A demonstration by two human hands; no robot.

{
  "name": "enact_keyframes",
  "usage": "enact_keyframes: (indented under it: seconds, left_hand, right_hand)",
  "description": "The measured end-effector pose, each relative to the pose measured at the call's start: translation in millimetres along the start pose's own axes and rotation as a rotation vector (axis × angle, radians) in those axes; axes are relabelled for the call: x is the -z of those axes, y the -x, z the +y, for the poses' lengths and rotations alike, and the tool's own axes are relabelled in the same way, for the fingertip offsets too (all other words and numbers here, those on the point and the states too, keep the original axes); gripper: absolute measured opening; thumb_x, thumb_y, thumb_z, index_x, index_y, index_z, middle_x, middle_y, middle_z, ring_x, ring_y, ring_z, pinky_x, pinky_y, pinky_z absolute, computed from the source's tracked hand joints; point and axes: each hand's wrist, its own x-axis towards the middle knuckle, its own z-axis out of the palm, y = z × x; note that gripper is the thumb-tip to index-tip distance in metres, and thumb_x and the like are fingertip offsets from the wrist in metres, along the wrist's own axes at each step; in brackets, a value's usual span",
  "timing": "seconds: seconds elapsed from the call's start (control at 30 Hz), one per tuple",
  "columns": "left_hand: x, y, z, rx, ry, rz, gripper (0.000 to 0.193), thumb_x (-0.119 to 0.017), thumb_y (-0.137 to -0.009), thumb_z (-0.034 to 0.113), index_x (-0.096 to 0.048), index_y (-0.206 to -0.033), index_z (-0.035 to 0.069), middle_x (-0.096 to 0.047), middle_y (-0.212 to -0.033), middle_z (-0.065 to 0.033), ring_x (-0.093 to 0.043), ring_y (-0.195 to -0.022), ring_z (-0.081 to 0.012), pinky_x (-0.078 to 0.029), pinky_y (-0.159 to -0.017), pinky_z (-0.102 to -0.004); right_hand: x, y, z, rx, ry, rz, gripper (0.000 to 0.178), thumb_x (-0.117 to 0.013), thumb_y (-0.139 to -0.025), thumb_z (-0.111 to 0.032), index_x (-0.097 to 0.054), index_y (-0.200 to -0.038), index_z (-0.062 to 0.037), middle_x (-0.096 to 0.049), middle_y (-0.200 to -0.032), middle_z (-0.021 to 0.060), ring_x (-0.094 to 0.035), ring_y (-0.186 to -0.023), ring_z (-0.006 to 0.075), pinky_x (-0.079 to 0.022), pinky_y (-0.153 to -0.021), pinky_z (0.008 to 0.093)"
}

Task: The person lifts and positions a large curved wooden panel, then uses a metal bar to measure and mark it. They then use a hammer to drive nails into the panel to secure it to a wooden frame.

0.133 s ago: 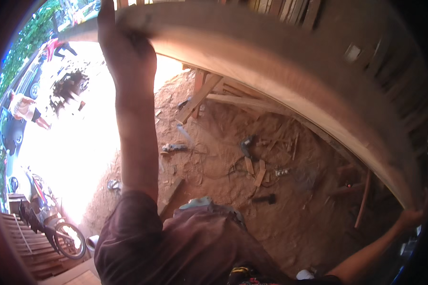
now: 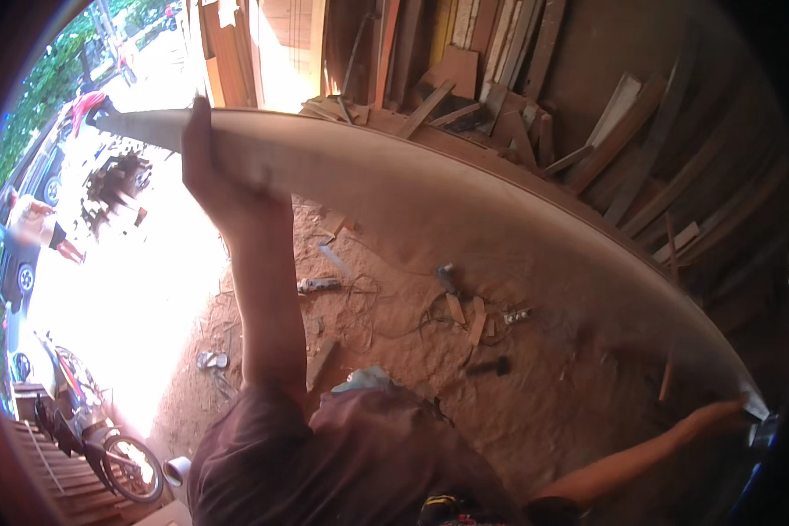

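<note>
A long wooden board spans the view from far left to near right, its edges bent by the lens. My left hand is closed round its left part, thumb up against the upper edge and the other fingers hidden behind the wood. At the board's right end, my right hand grips the tip, fingers partly lost in the dark rim. The board is held up off the sandy ground, in front of my body. Below it lie an angle grinder and another power tool, touched by neither hand.
Planks and offcuts lean along the far wall. Wood scraps, cables and a power strip litter the sandy ground. A motorbike stands at lower left. Outside, a person is near parked vehicles.
The board has tilted and dropped lower in view, so its broad face shows and the leaning planks behind appear. My left hand has moved down with it; my right hand has shifted slightly left.
</note>
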Motion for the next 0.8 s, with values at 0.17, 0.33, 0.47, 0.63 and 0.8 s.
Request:
enact_keyframes:
  seconds: [0.17,0.33,0.47,0.63,0.8]
  left_hand:
    - [83,89,26,0.19,-0.061,0.266,0.048,-0.059,-0.096,0.034,-0.059,-0.125,-0.004,-0.064,-0.115,-0.0154,-0.062,-0.111,-0.0259,-0.051,-0.098,-0.0392]
    - [188,131,26,0.537,-0.04,0.32,0.056,-0.06,-0.094,0.036,-0.054,-0.133,-0.004,-0.061,-0.122,-0.0157,-0.06,-0.114,-0.0294,-0.048,-0.101,-0.0405]
    - [254,160,11,0.732,0.049,0.24,0.059,-0.061,-0.093,0.038,-0.052,-0.137,0.0,-0.06,-0.128,-0.0152,-0.059,-0.116,-0.0312,-0.046,-0.103,-0.0439]
    - [296,195,-9,0.924,0.073,0.416,0.062,-0.065,-0.092,0.045,-0.053,-0.14,0.007,-0.059,-0.134,-0.0142,-0.054,-0.128,-0.0337,-0.043,-0.11,-0.0506]
    - [378,224,-48,1.025,0.037,0.616,0.075,-0.071,-0.089,0.054,-0.051,-0.145,0.009,-0.057,-0.141,-0.0128,-0.049,-0.135,-0.0338,-0.04,-0.115,-0.053]
  right_hand:
    - [116,113,-67,-0.771,-0.736,-0.347,0.077,-0.066,-0.096,-0.048,-0.047,-0.15,0.0034,-0.049,-0.152,0.0213,-0.062,-0.119,0.0304,-0.054,-0.096,0.0421]
    - [174,168,13,-1.12,-0.62,-0.551,0.061,-0.072,-0.093,-0.042,-0.065,-0.132,0.004,-0.056,-0.143,0.0198,-0.061,-0.118,0.0271,-0.058,-0.085,0.0397]
    - [181,220,30,-1.12,-0.279,-0.503,0.068,-0.072,-0.093,-0.048,-0.059,-0.137,0.0028,-0.06,-0.133,0.0184,-0.059,-0.117,0.028,-0.056,-0.081,0.0417]
    - [193,276,47,-1.154,-0.277,-0.473,0.071,-0.071,-0.093,-0.05,-0.056,-0.138,0.0033,-0.059,-0.135,0.0188,-0.058,-0.118,0.0287,-0.055,-0.083,0.0426]
    - [195,312,52,-1.195,-0.22,-0.496,0.075,-0.069,-0.093,-0.053,-0.054,-0.14,0.0038,-0.057,-0.136,0.0191,-0.058,-0.12,0.0294,-0.054,-0.085,0.0435]
